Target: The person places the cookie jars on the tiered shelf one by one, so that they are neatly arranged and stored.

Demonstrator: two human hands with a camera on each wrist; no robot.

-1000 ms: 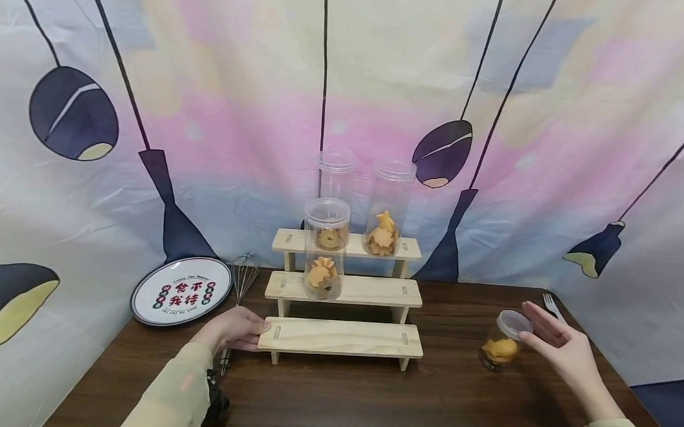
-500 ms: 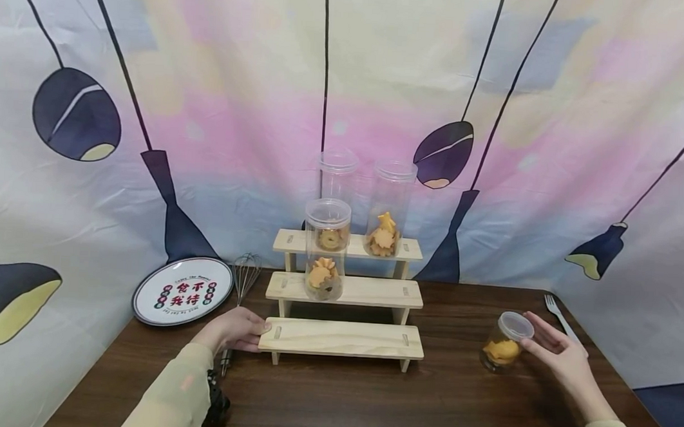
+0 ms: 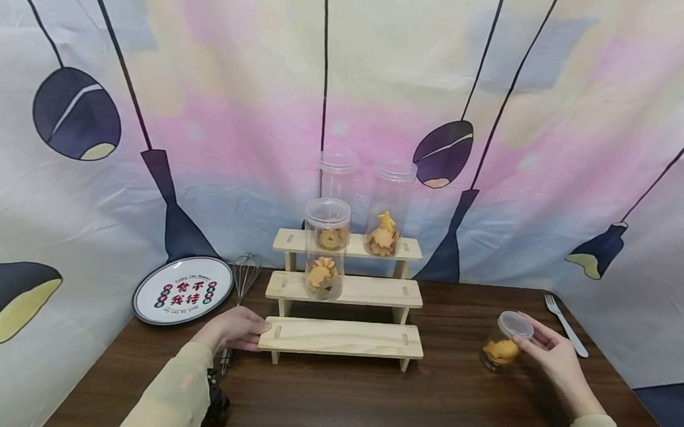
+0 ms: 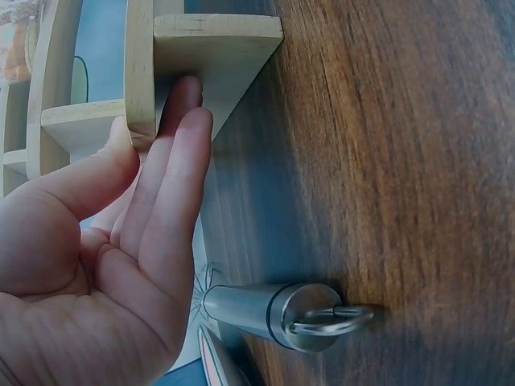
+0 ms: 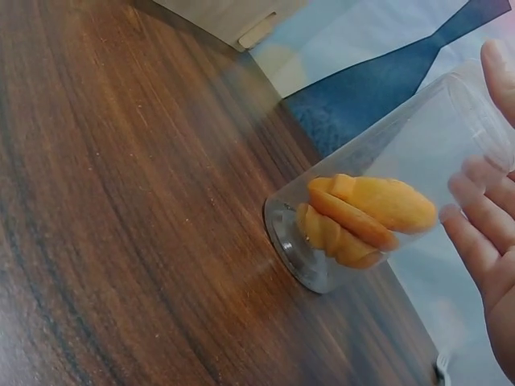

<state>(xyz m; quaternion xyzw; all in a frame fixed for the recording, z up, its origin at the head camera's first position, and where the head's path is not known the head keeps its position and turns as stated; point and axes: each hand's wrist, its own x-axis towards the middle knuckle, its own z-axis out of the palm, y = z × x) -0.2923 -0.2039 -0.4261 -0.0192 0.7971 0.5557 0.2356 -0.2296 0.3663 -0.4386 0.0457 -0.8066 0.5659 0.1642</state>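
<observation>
My left hand (image 3: 236, 328) pinches the left end of the lowest board of a three-tier wooden display stand (image 3: 341, 338). In the left wrist view, the thumb (image 4: 117, 157) is against the board's edge and the fingers (image 4: 181, 173) reach underneath. At the right, my right hand (image 3: 555, 360) is round the upper part of a clear lidded jar (image 3: 500, 347), thumb on the near side and fingers behind. Orange-yellow cookies (image 5: 362, 221) lie in the jar, which stands upright on the table.
More clear jars of cookies stand on the upper tiers, one on the middle board (image 3: 325, 251) and one at the top right (image 3: 388, 209). A whisk (image 3: 244, 276) and a plate (image 3: 182, 292) are left of the stand. A fork (image 3: 566, 325) lies beyond my right hand.
My right hand has moved left and its thumb and fingers have closed in on the jar. The jar stays in place. My left hand has not moved from the stand.
</observation>
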